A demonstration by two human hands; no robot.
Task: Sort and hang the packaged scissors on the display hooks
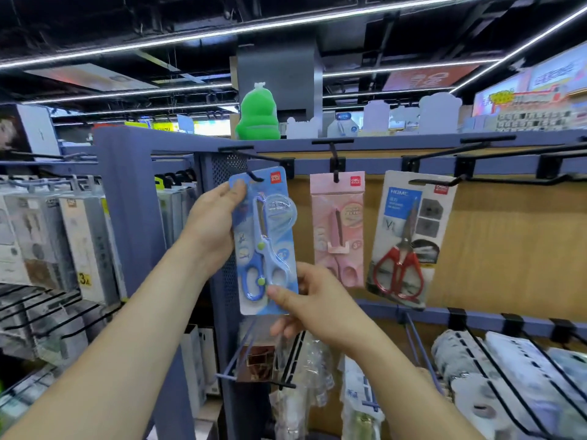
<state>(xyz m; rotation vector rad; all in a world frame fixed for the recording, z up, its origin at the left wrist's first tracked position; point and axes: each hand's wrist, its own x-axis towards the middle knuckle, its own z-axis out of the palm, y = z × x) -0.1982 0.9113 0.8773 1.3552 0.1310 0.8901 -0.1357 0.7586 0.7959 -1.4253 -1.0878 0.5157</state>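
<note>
Your left hand gripped the blue scissors pack by its upper left edge, thumb on the front. Your right hand pinched its bottom edge. The pack's top (red deli logo) sat at a black hook. Right of it hung a pink deli pack, then a red-handled pack marked HOME.

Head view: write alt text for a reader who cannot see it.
Two hands hold a blue pack of scissors at the tip of a black hook: the left hand grips its upper edge, the right hand pinches its bottom. To its right, a pink pack and a red pack hang on other hooks.
</note>
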